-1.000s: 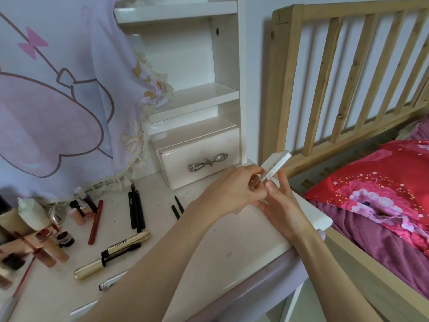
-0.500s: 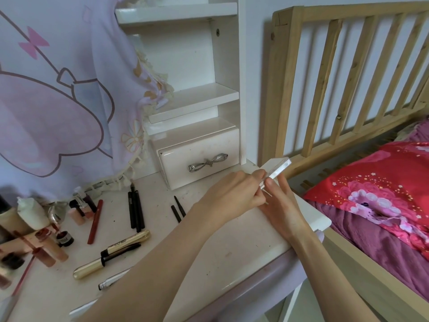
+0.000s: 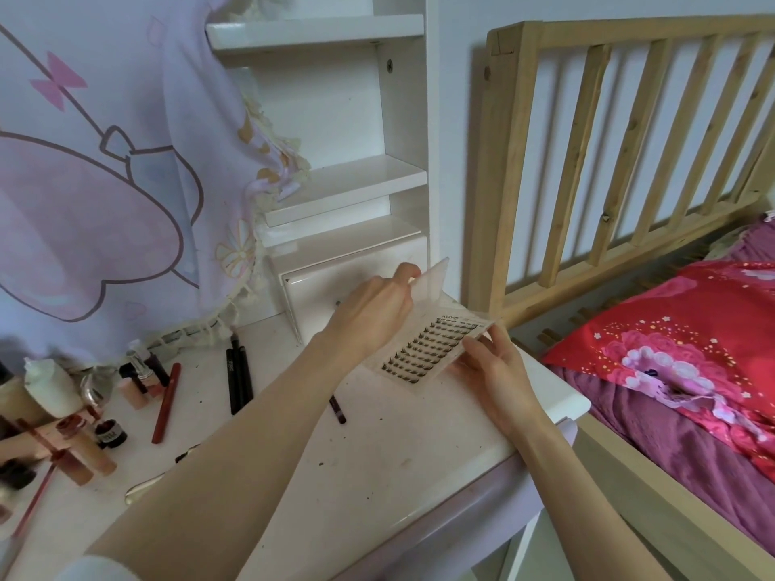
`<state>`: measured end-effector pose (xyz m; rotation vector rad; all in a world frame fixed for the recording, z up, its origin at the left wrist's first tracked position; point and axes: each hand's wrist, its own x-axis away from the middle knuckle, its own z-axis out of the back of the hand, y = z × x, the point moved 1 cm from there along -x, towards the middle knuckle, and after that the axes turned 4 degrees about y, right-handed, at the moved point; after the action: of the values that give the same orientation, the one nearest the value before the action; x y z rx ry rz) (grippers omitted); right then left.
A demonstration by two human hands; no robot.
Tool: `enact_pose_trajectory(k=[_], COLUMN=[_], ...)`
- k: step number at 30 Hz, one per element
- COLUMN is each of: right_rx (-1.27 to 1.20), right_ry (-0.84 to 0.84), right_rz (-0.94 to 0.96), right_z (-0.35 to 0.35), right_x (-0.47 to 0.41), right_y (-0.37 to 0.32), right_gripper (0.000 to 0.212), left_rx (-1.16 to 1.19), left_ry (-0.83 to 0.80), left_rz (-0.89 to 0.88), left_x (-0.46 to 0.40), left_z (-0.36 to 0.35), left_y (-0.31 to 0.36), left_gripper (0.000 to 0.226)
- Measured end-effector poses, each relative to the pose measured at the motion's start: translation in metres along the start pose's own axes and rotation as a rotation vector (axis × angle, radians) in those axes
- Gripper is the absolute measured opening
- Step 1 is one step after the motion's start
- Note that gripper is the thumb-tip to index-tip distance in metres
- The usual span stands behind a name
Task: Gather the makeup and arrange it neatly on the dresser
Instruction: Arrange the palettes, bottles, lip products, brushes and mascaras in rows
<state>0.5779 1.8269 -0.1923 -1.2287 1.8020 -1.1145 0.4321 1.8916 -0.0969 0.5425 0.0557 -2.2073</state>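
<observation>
A flat clear case of false eyelashes (image 3: 432,350) lies open over the right part of the white dresser top (image 3: 377,446). My left hand (image 3: 373,312) pinches its raised lid (image 3: 432,280) and holds it up. My right hand (image 3: 490,366) grips the tray's near right edge. Rows of dark lash clusters show inside. Other makeup lies scattered at the left: black pencils (image 3: 239,377), a red pencil (image 3: 166,402), a dark pencil (image 3: 337,408), lip gloss tubes (image 3: 84,452) and small bottles (image 3: 50,385).
A small white drawer (image 3: 318,283) and shelves (image 3: 344,190) stand behind my hands. A pink and lilac cloth (image 3: 105,182) hangs at the left. A wooden bed frame (image 3: 587,161) with red bedding (image 3: 692,341) adjoins the dresser's right edge.
The case was shut and held edge-up between both hands. Now it lies lower and flatter, with its lid lifted by my left hand and the lashes exposed.
</observation>
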Motion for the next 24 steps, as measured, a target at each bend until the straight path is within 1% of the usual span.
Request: enact_pose_trajectory(k=[2, 4, 6, 7, 9, 11, 12, 15, 17, 20, 22, 24], right_rx=[0.151, 0.353, 0.600, 0.701, 0.851, 0.937, 0.963, 1.104, 1.275, 1.495, 1.598, 1.665], right_ry=[0.109, 0.205, 0.284, 0.307, 0.323, 0.335, 0.339, 0.285, 0.201, 0.102, 0.063, 0.041], right_rz=[0.066, 0.127, 0.198, 0.225, 0.225, 0.201, 0.203, 0.214, 0.201, 0.127, 0.097, 0.082], right_z=[0.001, -0.003, -0.009, -0.011, -0.012, -0.014, -0.015, -0.020, -0.023, -0.026, -0.028, -0.030], right_x=[-0.001, 0.001, 0.001, 0.000, -0.002, 0.001, 0.003, 0.007, 0.009, 0.016, 0.021, 0.022], right_y=[0.003, 0.005, 0.009, 0.012, 0.014, 0.012, 0.011, 0.011, 0.013, 0.016, 0.018, 0.020], right_gripper=[0.037, 0.042, 0.037, 0.036, 0.036, 0.040, 0.043, 0.051, 0.060, 0.076, 0.082, 0.084], left_rx=[-0.017, -0.034, -0.092, -0.128, -0.168, -0.163, -0.162, -0.165, -0.193, -0.260, -0.291, -0.287], left_ry=[0.013, 0.034, 0.082, 0.114, 0.192, 0.267, 0.287, 0.268, 0.210, 0.107, 0.052, 0.015], left_rz=[0.023, 0.043, 0.032, 0.017, 0.018, 0.057, 0.071, 0.074, 0.058, 0.070, 0.094, 0.115], left_x=[-0.005, -0.010, -0.014, -0.015, -0.017, -0.018, -0.018, -0.019, -0.018, -0.015, -0.014, -0.014], left_z=[-0.003, -0.005, -0.010, -0.012, -0.017, -0.019, -0.019, -0.018, -0.016, -0.015, -0.017, -0.019], left_y=[-0.006, -0.011, -0.016, -0.018, -0.023, -0.026, -0.028, -0.030, -0.032, -0.034, -0.035, -0.034], left_gripper=[0.033, 0.040, 0.048, 0.048, 0.040, 0.029, 0.026, 0.030, 0.039, 0.053, 0.055, 0.055])
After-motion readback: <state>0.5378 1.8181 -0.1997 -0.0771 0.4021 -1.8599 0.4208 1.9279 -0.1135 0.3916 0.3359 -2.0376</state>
